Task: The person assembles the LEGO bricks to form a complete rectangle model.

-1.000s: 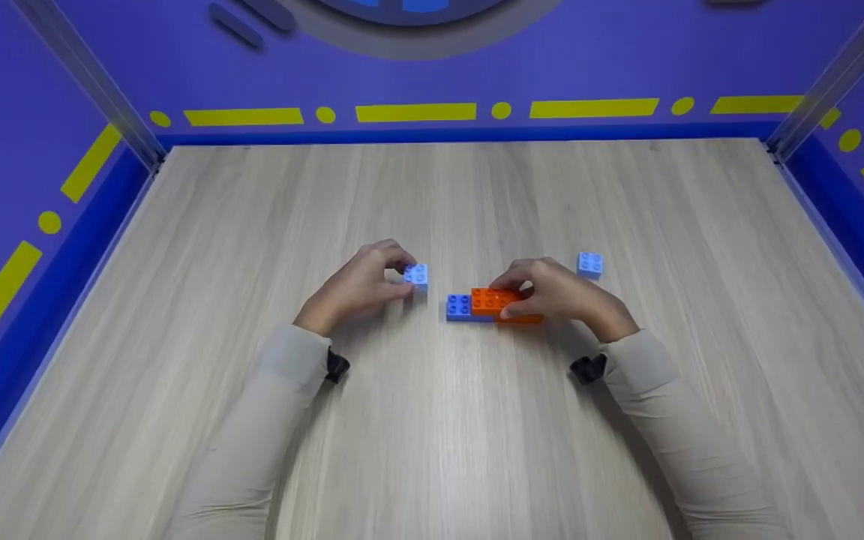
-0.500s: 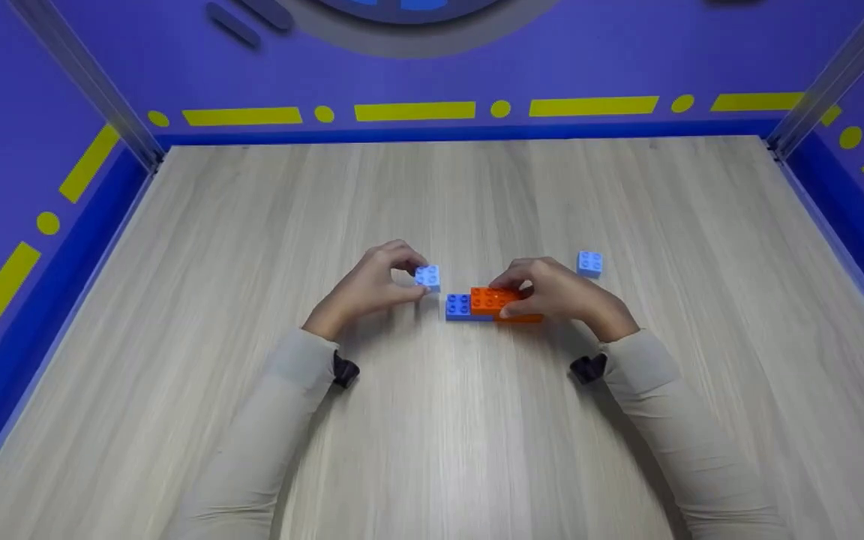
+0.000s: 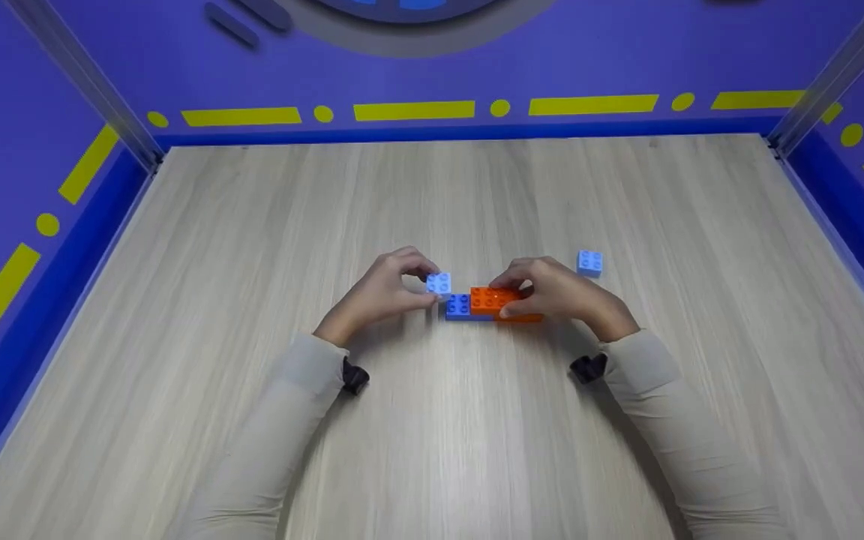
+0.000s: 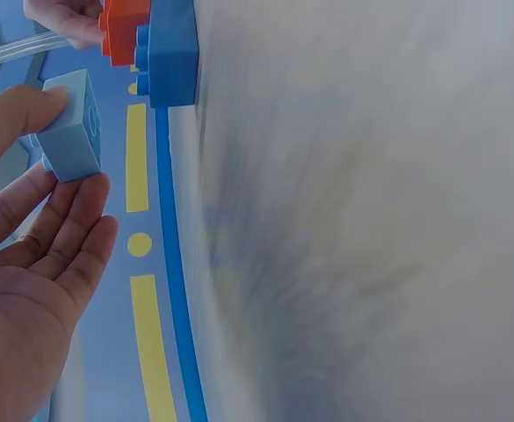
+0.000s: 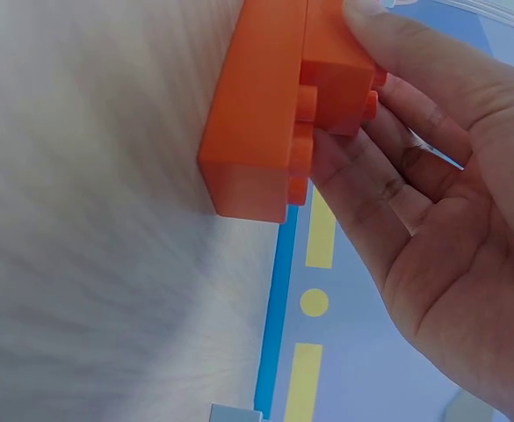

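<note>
Between thumb and fingers, my left hand [image 3: 385, 289] pinches a small light blue brick [image 3: 439, 283], four-sided with studs on top. In the left wrist view that light blue brick [image 4: 72, 127] is clear of the table, near the end of a darker blue brick [image 4: 173, 54]. My right hand [image 3: 556, 289] grips the upper orange brick [image 3: 484, 300], which bridges the darker blue brick [image 3: 457, 306] and a lower orange brick [image 3: 522, 319]. In the right wrist view the lower orange brick [image 5: 252, 132] lies on the table, its outer studs bare.
A second small light blue brick [image 3: 589, 263] lies on the wooden table [image 3: 432, 202], beyond my right hand. Blue-purple walls with yellow marks [image 3: 415, 111] enclose the table at the back and sides. A dark wrist camera sits on each sleeve.
My left hand has moved to the right with the light blue brick, up to the left end of the darker blue brick. The right hand and the joined bricks have stayed put.
</note>
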A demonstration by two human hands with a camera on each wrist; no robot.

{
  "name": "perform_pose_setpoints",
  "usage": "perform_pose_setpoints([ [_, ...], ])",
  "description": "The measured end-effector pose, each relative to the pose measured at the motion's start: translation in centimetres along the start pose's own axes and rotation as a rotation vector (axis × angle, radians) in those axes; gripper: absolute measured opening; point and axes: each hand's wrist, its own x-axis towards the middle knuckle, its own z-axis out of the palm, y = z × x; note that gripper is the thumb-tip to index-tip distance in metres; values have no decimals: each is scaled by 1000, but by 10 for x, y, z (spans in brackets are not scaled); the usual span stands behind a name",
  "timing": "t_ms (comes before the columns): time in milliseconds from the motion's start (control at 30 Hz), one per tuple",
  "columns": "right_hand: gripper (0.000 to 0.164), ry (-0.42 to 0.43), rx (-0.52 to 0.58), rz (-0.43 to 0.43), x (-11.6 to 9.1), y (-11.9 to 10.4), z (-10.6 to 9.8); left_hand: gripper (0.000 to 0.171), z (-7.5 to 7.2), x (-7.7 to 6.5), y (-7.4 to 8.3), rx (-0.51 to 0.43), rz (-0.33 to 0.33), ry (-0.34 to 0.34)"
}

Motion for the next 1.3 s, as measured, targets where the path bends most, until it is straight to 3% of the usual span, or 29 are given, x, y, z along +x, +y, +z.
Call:
perform_pose_setpoints([
  [1300,34,-6,13,21,2,0,0,26,13,7,5,22,56,-62],
])
